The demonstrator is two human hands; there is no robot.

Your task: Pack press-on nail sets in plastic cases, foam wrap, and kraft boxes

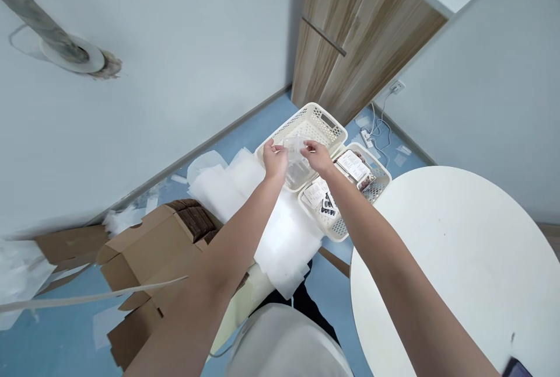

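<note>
Both arms reach forward over a white perforated basket (280, 133). Between my left hand (275, 161) and my right hand (318, 156) is a thin clear plastic piece (294, 143); I cannot tell whether it is a bag or a small box. Fingers of each hand pinch one side of it. More clear plastic (297, 174) lies in the basket just below. A second white basket (385, 181) adjoins it on the right, partly behind my right forearm. It holds packs with white printed labels (354, 165) and a card of dark oval pieces (328, 205).
White foam sheets (284, 243) lie in front of the baskets. Folded brown cardboard boxes (153, 243) stand to the left. A round white table (455, 248) is at the right. Behind are a wooden cabinet (350, 27) and a power strip (366, 139) with cables.
</note>
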